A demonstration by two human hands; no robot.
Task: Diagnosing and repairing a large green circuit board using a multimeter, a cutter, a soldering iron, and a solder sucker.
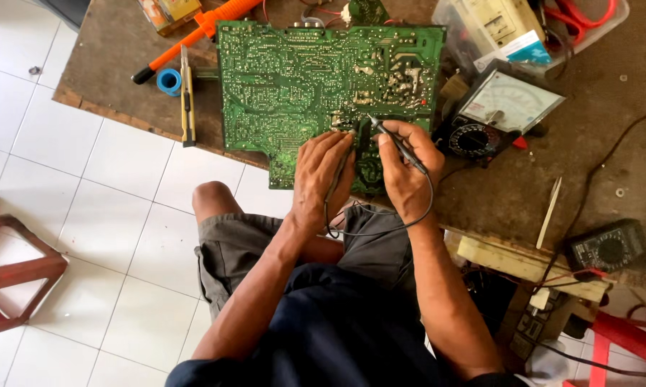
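Each hand pinches a test probe — left hand point(323, 175), right hand point(407, 172) — tips angled onto the solder-side circuit board point(287, 79), analog multimeter point(506, 107) just right for reading.

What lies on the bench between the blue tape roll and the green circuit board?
In the head view, a yellow utility knife lies between the blue tape roll and green circuit board.

White meter dial face point(511, 100) right of board; clear plastic tub point(588, 29) behind.

Glossy green circuit board point(294, 86) w/ shiny solder, rough worn wood bench point(115, 64), glossy white tile floor point(122, 215)
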